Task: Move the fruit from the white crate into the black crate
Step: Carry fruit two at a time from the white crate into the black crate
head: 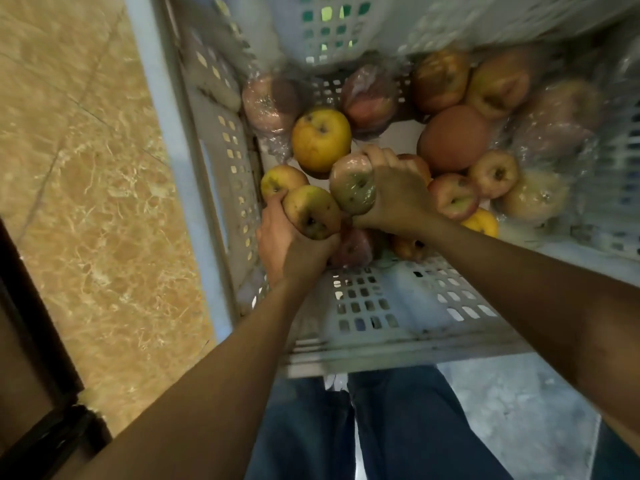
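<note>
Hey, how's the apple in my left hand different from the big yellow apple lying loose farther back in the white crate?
The greenish-brown blotchy apple is gripped by the left hand; the large yellow apple lies free in the white slotted plastic crate. The gripped one looks duller, greener and smaller; the free one is brighter yellow-orange. Both are unwrapped, spotted, and show a dimpled end to the camera.
</note>
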